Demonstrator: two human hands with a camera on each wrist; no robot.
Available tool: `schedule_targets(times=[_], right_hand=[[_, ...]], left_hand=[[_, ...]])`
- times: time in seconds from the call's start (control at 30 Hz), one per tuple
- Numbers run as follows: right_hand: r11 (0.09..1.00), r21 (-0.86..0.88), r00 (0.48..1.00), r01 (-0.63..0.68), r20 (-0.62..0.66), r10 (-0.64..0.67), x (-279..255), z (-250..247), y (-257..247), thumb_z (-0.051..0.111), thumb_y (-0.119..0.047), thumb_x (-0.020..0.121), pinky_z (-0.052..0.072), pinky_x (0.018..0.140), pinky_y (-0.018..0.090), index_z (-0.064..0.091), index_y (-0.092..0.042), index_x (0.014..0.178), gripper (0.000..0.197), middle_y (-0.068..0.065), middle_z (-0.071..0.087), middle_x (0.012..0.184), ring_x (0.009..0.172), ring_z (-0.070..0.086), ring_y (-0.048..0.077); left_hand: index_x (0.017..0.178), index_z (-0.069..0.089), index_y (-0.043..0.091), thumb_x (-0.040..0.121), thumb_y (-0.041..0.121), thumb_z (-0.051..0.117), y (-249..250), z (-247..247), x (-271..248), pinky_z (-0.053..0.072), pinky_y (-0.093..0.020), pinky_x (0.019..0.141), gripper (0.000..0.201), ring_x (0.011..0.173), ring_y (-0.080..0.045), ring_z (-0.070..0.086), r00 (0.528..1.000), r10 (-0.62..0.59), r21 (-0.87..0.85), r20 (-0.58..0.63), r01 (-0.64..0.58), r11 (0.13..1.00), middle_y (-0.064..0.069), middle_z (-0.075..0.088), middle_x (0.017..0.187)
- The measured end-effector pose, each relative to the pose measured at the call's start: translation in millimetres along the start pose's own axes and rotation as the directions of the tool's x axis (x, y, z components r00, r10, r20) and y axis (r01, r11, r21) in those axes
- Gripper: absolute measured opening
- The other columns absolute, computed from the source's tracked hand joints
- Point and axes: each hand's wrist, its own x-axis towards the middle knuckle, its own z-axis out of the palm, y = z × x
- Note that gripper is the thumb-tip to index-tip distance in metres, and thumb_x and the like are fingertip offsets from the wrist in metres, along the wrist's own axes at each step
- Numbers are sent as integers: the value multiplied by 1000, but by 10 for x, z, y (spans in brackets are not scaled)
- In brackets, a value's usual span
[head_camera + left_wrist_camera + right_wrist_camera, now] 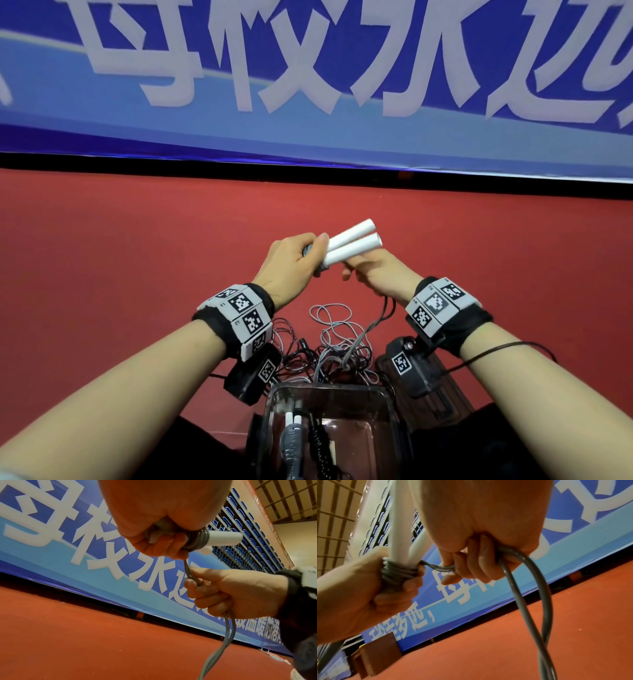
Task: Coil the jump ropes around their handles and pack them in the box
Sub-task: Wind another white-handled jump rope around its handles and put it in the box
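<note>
Tension matters most here. The left hand (291, 263) grips the two white handles (349, 245) side by side, its fingers (164, 545) curled just behind the first grey turns. The right hand (376, 274) is closed round the doubled grey rope (518, 574) just below those turns. Each new turn should probably lie touching the last, slack feeding through the right fingers. The box (274, 411) sits near the wrists.

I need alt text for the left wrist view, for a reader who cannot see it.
The left hand grips two white handles with grey rope coiled around them, while the right hand holds the doubled rope below. Behind are a red floor and a blue banner.
</note>
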Motion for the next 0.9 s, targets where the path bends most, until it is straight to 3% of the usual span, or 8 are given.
schedule_targets(times=[0.1,0.23,0.37,0.43,0.67,0.73,0.8,0.9], right_hand=[[995,-97,1000,22,-19,-24,0,87,-37,41,-44,101,28,48,24,66,-20,66,50,-10,42,46,36,30,4],[991,-129,999,33,-6,-34,-12,168,-88,39,-44,101,31,54,28,68,-22,65,52,-9,43,45,41,36,9],[982,-170,996,84,-3,-86,-61,182,-142,39,-37,101,33,53,28,67,-23,67,46,-8,44,49,41,38,5],[970,-222,994,104,-3,-107,-89,193,-141,39,-37,101,35,55,26,68,-23,71,45,-6,46,53,47,43,10],[948,-265,984,177,79,-162,-159,159,-121,47,-35,99,31,58,30,71,-27,95,25,5,48,62,53,38,12],[944,-262,978,201,104,-180,-159,165,-115,50,-36,98,35,64,31,70,-29,104,22,12,63,78,62,45,15],[943,-251,974,217,112,-195,-163,163,-119,53,-33,97,44,72,33,69,-31,106,19,8,70,95,74,56,23],[945,-223,971,237,94,-221,-165,134,-139,57,-28,95,50,73,39,69,-31,104,16,6,71,90,80,62,32]], left_hand=[[81,61,13,102,38,42,-13,6,38,36,-25,51,38,52,-13,48,994,-50,12,-94,52,999,-1,65,63],[97,56,26,99,36,44,-42,-14,64,41,-24,55,15,53,-11,55,986,-83,17,-147,86,996,0,67,60],[89,53,20,98,37,32,-102,-3,82,43,-38,59,28,65,-31,58,994,-34,156,-101,50,987,-4,64,66],[87,46,15,103,31,30,-117,47,94,41,-42,60,28,66,-38,54,997,-57,248,-57,69,966,-10,63,72],[89,47,11,101,27,27,-171,59,165,47,-46,67,28,72,-39,57,975,-186,250,-120,211,945,-14,65,80],[83,47,11,100,26,28,-204,11,192,45,-43,65,29,72,-39,57,968,-203,241,-147,234,942,-15,65,78],[76,47,12,99,27,29,-229,-36,224,39,-39,60,32,71,-38,57,962,-215,238,-171,252,938,-14,65,75],[70,48,13,99,32,29,-247,-95,269,42,-38,62,40,72,-38,59,943,-257,204,-209,300,932,-13,67,73]])
